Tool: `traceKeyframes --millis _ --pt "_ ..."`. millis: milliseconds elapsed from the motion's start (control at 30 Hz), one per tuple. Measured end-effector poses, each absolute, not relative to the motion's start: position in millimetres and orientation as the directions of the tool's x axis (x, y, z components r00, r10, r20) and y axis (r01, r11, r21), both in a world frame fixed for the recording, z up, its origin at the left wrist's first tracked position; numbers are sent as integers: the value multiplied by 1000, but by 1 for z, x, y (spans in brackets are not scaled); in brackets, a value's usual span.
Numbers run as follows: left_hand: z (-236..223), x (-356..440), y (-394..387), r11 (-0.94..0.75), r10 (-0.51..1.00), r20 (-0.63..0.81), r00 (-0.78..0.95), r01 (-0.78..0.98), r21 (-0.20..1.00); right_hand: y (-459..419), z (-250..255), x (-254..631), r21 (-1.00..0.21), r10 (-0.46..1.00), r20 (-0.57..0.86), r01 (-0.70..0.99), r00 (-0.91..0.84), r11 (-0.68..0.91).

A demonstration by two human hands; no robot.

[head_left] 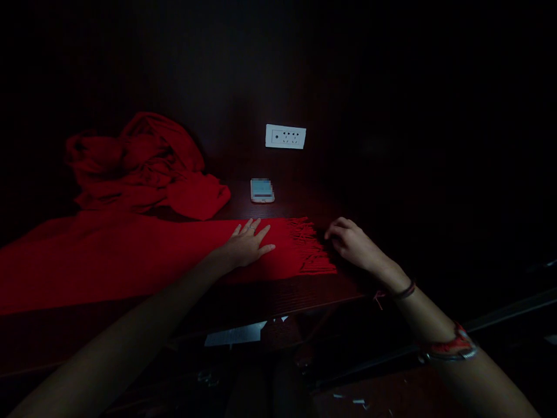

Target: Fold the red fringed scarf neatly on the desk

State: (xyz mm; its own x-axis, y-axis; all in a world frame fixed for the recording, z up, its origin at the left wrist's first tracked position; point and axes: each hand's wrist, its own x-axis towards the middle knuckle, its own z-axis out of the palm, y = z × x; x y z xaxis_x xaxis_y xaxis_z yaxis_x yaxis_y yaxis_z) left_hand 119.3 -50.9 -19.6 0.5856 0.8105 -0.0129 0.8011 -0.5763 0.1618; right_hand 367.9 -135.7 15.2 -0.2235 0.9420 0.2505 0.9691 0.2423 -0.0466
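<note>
1. Hands: the left hand (244,248) lies palm down on the red fringed scarf (130,249), fingers spread, gripping nothing; the right hand (350,242), fingers curled, is at the outer ends of the fringe (310,249). Whether it pinches a strand cannot be told.
2. Far left: a crumpled heap of red cloth (148,168) lies behind the scarf. Keep its folds off the flat panel.
3. Left to centre: the scarf runs lengthwise along the dark wooden desktop (282,296), beginning at the left limit of view. Keep its front edge parallel to the desk edge.
4. Centre: the left hand appears to serve as the anchor. Press evenly through all fingers; uneven pressure could wrinkle the cloth.
5. Behind the centre: a smartphone (262,190) rests just beyond the left fingertips. Avoid nudging it.
6. Right: the step in hand appears to be straightening the fringe. Rear strands look more tangled than front ones. Separate small groups and draw each outward lightly; a hard tug could shift the scarf.
</note>
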Motion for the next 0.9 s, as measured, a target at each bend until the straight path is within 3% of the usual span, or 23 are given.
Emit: traceKeyframes --millis 67,133,200,400,567,767,900 --pt "-11 117 -57 -634 773 62 632 762 133 -144 20 353 -92 876 305 904 -373 417" --pt "-3 111 -67 -710 705 111 701 694 123 -149 21 331 -103 785 260 792 -563 602" --pt "1 104 -79 -765 644 120 756 632 121 -150 19 313 -51 725 193 731 -661 681" --pt "-14 79 -98 -797 602 146 785 602 54 -144 14 304 115 661 95 668 -744 735" --pt "-14 75 -101 -819 572 206 794 568 85 -144 15 303 274 668 81 661 -740 699" --pt "-3 79 -103 -854 520 208 829 507 114 -146 18 303 153 640 147 657 -754 738" --pt "-7 81 -100 -866 500 203 842 485 120 -144 13 303 184 634 126 646 -763 741"
